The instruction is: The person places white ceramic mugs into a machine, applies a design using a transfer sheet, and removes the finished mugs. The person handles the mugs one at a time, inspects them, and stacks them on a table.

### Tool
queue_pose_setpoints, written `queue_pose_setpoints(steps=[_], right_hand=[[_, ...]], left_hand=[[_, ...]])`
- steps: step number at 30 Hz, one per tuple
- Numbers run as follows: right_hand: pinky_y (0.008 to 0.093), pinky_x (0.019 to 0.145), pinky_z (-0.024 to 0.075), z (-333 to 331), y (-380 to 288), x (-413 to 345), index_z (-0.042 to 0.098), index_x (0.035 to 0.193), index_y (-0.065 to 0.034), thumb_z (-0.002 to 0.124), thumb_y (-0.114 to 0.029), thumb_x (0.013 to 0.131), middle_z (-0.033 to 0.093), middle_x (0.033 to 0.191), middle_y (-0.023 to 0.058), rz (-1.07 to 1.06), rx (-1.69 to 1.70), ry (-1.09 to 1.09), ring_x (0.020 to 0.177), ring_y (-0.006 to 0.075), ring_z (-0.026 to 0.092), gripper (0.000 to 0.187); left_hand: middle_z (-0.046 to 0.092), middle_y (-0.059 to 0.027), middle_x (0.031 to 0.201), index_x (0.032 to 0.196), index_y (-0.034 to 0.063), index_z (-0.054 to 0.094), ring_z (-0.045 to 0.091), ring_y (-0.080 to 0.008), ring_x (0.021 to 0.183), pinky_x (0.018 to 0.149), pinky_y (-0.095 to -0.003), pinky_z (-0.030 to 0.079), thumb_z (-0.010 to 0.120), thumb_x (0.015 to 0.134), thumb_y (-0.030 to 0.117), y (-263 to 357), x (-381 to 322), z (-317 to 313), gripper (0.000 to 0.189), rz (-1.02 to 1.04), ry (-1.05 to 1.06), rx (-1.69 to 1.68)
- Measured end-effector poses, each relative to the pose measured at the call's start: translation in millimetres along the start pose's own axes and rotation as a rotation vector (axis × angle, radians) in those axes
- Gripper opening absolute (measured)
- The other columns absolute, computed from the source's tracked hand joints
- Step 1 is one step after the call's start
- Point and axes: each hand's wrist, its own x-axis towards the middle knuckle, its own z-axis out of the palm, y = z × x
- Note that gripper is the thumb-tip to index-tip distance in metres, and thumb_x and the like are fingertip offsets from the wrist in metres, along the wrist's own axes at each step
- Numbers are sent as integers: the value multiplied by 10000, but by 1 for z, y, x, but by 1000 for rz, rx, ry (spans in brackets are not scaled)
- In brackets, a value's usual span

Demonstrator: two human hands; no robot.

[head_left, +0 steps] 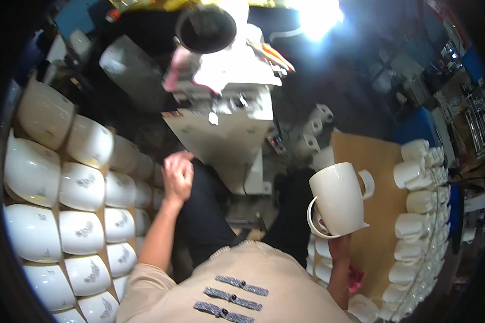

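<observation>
A white glazed ceramic pitcher [338, 200] with handles is tilted over the right side of my lap. My right hand [325, 227] is mostly hidden beneath and behind the pitcher, gripping it near its lower end. My left hand [178, 175] hovers over my left thigh, fingers curled, with no object visible in it. Beyond my knees stands a pale metal machine [226, 141] under a bright lamp, with a dark round opening [206, 29] above it. Pink cloth [180, 64] lies on the machine's upper part.
Stacked rows of white ceramic vessels [83, 230], several with grey floral prints, rise at my left. To my right, a brown board [372, 226] bears a row of white cups [410, 226]. More white pieces [316, 126] stand beyond my right knee. A bright lamp [317, 18] shines ahead.
</observation>
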Motion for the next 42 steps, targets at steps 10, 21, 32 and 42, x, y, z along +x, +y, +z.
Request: queue_pose_setpoints(steps=[10, 21, 32, 42], right_hand=[[495, 989, 573, 310, -31, 90, 514, 1400, 3, 650, -209, 1002, 647, 1298, 159, 195, 424, -696, 1180, 297, 669, 471], [450, 909, 620, 489, -43, 148, 502, 1383, -76, 629, -244, 1049, 600, 1309, 99, 4, 763, -459, 1177, 244, 641, 395], [410, 883, 643, 515, -41, 166, 493, 1377, 32, 550, -213, 1080, 613, 1280, 156, -39, 739, -436, 1155, 278, 661, 389], [363, 759, 648, 510, -49, 169, -23, 1547, 31, 538, -62, 1048, 552, 1289, 254, -45, 712, -404, 1071, 294, 664, 757]], left_hand=[[730, -74, 1134, 1050, 70, 735, 633, -288, 1118, 964, -429, 496, 657, 907, 114, -6, -2, 23, 169, -111, 34, 25], [719, -143, 1142, 1083, 5, 717, 613, -340, 1101, 1012, -439, 471, 628, 912, 101, -12, 0, 27, 215, -146, -71, 18], [694, -206, 1208, 1225, 17, 663, 629, -415, 1153, 1058, -500, 446, 719, 874, 414, -34, -11, 43, 533, -100, -203, -234], [562, -137, 1418, 1411, -5, 523, 518, -265, 1336, 1165, -389, 372, 636, 970, 220, -24, -7, 41, 508, -115, -317, -321]])
